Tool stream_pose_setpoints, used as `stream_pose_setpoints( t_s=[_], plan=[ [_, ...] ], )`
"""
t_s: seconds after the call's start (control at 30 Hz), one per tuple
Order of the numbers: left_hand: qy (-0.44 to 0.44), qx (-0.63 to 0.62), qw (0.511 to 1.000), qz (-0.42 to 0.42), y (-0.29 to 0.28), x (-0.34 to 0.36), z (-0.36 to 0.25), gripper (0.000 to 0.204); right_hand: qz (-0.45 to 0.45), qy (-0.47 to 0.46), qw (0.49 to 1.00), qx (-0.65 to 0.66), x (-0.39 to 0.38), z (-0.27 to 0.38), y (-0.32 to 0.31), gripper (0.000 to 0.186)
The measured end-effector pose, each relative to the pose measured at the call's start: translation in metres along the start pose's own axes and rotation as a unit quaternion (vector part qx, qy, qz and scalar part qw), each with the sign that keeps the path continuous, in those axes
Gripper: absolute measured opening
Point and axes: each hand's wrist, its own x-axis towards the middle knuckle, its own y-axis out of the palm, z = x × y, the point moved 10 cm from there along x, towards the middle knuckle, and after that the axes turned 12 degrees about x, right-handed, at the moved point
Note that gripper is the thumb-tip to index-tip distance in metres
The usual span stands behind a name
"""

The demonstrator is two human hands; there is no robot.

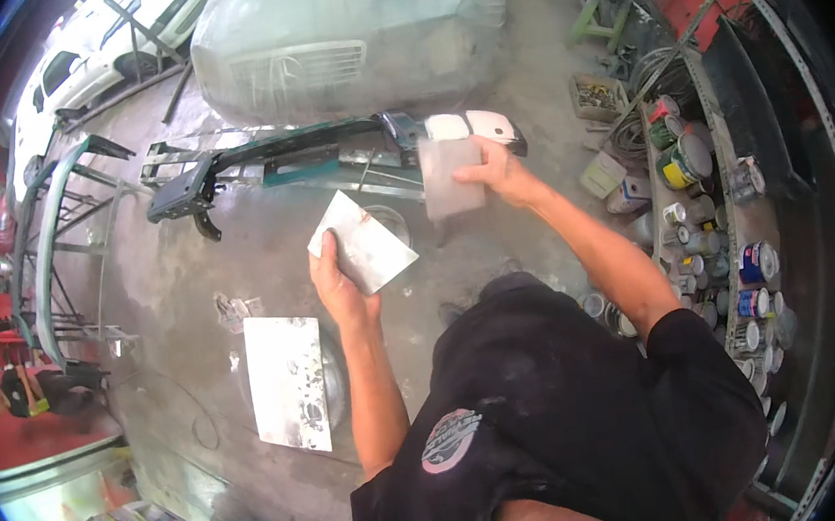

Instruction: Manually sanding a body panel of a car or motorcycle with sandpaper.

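Observation:
My left hand [342,290] is closed on a thin white plate [377,254] with grey smears, its thumb lying on top. The plate is held at a slant above the floor. My right hand [502,174] pinches a flat, pale grey rectangular sheet [453,189], slightly blurred, between thumb and fingers. That sheet hangs apart from the plate, in front of a dark car bumper [301,143] resting on a metal stand. Part of a round metal rim [391,220] shows behind the plate.
A white board with dark specks [287,386] lies over a round thing at left. Beyond the bumper stands a car under a cloudy cover [356,35]. Paint cans [685,162] crowd a rack on the right. Another stand [57,225] is at left; a person [33,391] is farther off.

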Motion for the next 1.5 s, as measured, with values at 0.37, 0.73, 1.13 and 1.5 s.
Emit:
stream_pose_setpoints(
  t_s=[0.37,0.73,1.13,1.5],
  plan=[
    [-0.027,-0.021,0.996,-0.086,0.005,-0.008,0.055,0.044,-0.118,-0.008,0.979,0.167,-0.027,0.02,0.039,0.038],
    [0.09,0.164,0.97,-0.157,0.028,-0.008,0.009,0.025,-0.086,-0.11,0.987,0.073,-0.061,0.047,0.087,0.036],
    [0.101,0.286,0.952,-0.04,0.051,0.013,-0.008,0.025,0.118,0.022,0.988,-0.092,-0.055,0.028,0.087,0.046],
    [-0.036,-0.028,0.993,-0.105,0.01,0.016,0.069,0.036,-0.103,-0.004,0.962,0.254,-0.036,-0.018,0.035,0.062]
  ],
)
